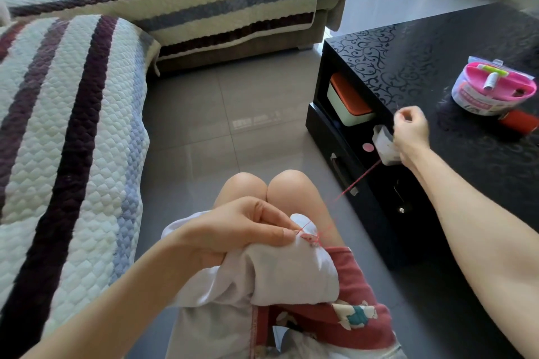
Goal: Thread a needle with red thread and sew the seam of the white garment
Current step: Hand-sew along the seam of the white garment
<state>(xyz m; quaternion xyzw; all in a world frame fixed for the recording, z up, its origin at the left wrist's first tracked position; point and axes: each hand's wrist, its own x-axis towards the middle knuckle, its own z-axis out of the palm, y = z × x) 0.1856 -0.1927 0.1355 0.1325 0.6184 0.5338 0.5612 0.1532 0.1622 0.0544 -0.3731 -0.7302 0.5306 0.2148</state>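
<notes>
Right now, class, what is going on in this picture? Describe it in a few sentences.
A seated person is hand-sewing. The left hand pinches the white garment on the lap at its seam, where red stitches show. The right hand, raised over the edge of the black table, pulls the red thread taut from that seam. The needle is too small to make out. A pink sewing kit and a red spool sit on the table.

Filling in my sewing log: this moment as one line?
step: seam stitching | left hand: pinches white garment at seam | right hand: pinches red thread, raised, thread taut | needle: not discernible
</notes>
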